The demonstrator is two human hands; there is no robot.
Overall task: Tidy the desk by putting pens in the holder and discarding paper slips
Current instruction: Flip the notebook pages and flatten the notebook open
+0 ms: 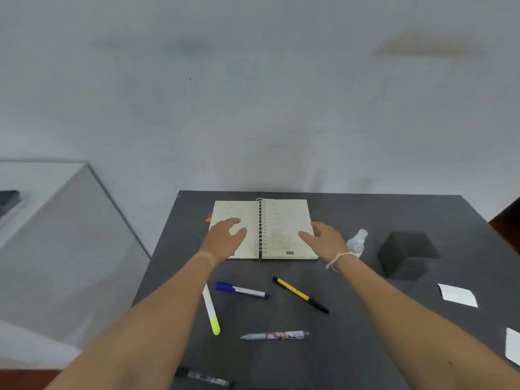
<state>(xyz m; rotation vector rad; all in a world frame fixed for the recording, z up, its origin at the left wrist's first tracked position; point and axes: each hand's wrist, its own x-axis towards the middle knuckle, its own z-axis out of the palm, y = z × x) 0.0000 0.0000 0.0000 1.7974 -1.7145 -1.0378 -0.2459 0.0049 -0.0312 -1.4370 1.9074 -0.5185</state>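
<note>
Several pens lie on the dark desk (365, 215): a blue marker (242, 290), a yellow and black pen (299, 294), a white highlighter with a green tip (211, 311), a patterned pen (275, 335) and a black marker (204, 377) at the near edge. A black box-shaped holder (405, 253) stands at the right. Two white paper slips (458, 295) (512, 347) lie near the right edge. My left hand (225, 237) rests on the left page of an open spiral notebook (278, 218). My right hand (323, 239) touches its right page edge. Both hands hold nothing.
A small clear bottle (357, 243) stands between the notebook and the holder. A white cabinet (56, 220) with a dark object on it sits to the left of the desk. A pale wall rises behind the desk.
</note>
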